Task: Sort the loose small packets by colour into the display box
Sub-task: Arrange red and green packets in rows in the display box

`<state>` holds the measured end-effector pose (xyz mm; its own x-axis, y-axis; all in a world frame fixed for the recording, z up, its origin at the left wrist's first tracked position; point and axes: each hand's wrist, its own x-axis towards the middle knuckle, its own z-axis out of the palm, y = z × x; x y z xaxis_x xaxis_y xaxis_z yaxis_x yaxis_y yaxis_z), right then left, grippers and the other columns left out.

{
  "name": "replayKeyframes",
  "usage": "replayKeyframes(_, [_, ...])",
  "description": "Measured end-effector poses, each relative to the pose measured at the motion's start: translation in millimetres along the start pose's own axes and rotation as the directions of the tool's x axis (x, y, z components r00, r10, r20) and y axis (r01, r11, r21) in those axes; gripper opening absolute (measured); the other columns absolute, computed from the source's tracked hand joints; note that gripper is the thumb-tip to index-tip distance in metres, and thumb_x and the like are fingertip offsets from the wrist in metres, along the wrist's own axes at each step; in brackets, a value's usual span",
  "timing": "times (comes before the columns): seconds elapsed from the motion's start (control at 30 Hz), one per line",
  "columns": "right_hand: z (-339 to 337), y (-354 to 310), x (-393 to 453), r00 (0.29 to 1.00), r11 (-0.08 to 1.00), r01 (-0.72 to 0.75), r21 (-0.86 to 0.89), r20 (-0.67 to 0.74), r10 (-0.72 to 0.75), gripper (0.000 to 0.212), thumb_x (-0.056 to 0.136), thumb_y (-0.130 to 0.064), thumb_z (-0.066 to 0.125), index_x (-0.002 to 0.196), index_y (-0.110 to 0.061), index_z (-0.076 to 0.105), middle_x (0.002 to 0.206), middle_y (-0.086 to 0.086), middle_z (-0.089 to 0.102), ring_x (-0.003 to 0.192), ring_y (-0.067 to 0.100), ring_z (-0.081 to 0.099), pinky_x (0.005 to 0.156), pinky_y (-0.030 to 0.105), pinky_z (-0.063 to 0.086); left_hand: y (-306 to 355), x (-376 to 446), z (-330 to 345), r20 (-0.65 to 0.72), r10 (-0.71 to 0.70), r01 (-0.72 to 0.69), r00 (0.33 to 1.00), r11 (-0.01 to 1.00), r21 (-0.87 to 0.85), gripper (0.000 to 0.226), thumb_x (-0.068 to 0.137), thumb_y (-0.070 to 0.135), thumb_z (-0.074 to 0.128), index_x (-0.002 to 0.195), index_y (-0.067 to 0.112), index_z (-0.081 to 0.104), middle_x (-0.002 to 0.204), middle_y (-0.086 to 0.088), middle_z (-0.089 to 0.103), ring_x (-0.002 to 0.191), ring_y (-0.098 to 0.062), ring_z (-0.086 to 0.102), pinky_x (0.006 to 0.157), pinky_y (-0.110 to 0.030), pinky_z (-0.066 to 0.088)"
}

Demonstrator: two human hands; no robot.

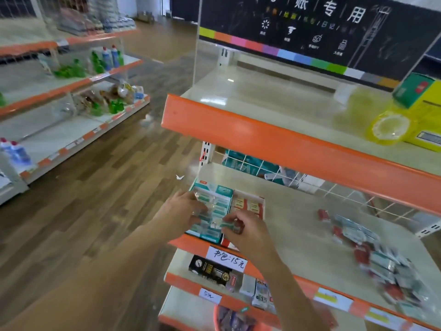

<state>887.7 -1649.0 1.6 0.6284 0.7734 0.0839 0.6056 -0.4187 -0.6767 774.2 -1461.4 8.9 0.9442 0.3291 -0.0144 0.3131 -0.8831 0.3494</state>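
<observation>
On the middle shelf (298, 225), the display box (260, 201) holds sorted green and red rows, both hands' fingers curl around green packets (225, 225), and a mixed heap (381, 256) remains.

— What can you read on your shelf edge?
— Your handwritten white label (226, 256) says "书包:15元"; the lower tag (210, 295) says "5元".
— And above you?
— The black signboard (334, 22) shows "账专用".

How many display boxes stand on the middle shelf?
2. The teal display box stands at the shelf's left front corner; the red display box touches its right side. Hands cover their front parts.
</observation>
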Motion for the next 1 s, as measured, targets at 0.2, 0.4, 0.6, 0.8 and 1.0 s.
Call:
replayKeyframes(0.2, [16,-7,11,1.0,0.997,-0.001,-0.077,0.029,0.004,0.016,0.082,-0.025,0.073,0.097,-0.03,0.07,0.093,-0.018,0.064,0.087,-0.001,0.058,0.075,0.021,0.051,-18,-3,2,0.026,0.008,-0.008,1.0,1.0,-0.008,0.034,0.086,0.034,0.065,0.119,0.042,0.06,0.114,0.006,0.052,0.108,-0.016,0.04,0.094,-0.038,0.043])
replayKeyframes(0.4, [25,-7,14,0.998,0.993,0.018,-0.117,0.056,-0.011,0.016,0.08,-0.026,0.076,0.094,-0.032,0.071,0.095,-0.023,0.063,0.096,0.0,0.055,0.083,0.025,0.051,-24,-4,3,0.061,0.015,-0.018,0.998,0.999,0.038,0.033,0.089,0.034,0.061,0.121,0.041,0.059,0.114,0.006,0.052,0.111,-0.018,0.037,0.094,-0.036,0.043])
replayKeyframes(0.6, [28,-6,12,0.997,0.995,-0.013,-0.103,0.069,0.02,0.015,0.083,-0.026,0.072,0.097,-0.031,0.073,0.106,-0.017,0.066,0.102,0.0,0.054,0.088,0.023,0.051,-27,-2,4,0.126,0.01,-0.018,0.992,0.998,0.064,0.029,0.092,0.034,0.055,0.12,0.041,0.06,0.119,0.007,0.052,0.119,-0.019,0.036,0.099,-0.037,0.04])
replayKeyframes(0.8, [32,-3,9,0.996,0.993,-0.021,-0.118,0.08,0.03,0.012,0.086,-0.029,0.067,0.097,-0.034,0.072,0.1,-0.021,0.065,0.106,0.003,0.052,0.09,0.028,0.051,-24,-6,6,0.1,0.0,-0.006,0.995,0.998,0.056,0.026,0.094,0.029,0.053,0.114,0.039,0.064,0.122,0.01,0.05,0.117,-0.016,0.033,0.097,-0.031,0.04])
replayKeyframes(1.0, [31,-4,7,0.994,0.986,-0.023,-0.162,0.106,0.041,0.018,0.091,-0.027,0.062,0.103,-0.038,0.071,0.109,-0.015,0.063,0.108,0.002,0.046,0.076,0.007,0.037,-15,-11,2,0.095,-0.031,0.024,0.995,0.998,0.065,0.035,0.089,0.015,0.053,0.114,0.038,0.064,0.128,0.01,0.049,0.119,-0.016,0.032,0.098,-0.031,0.039])
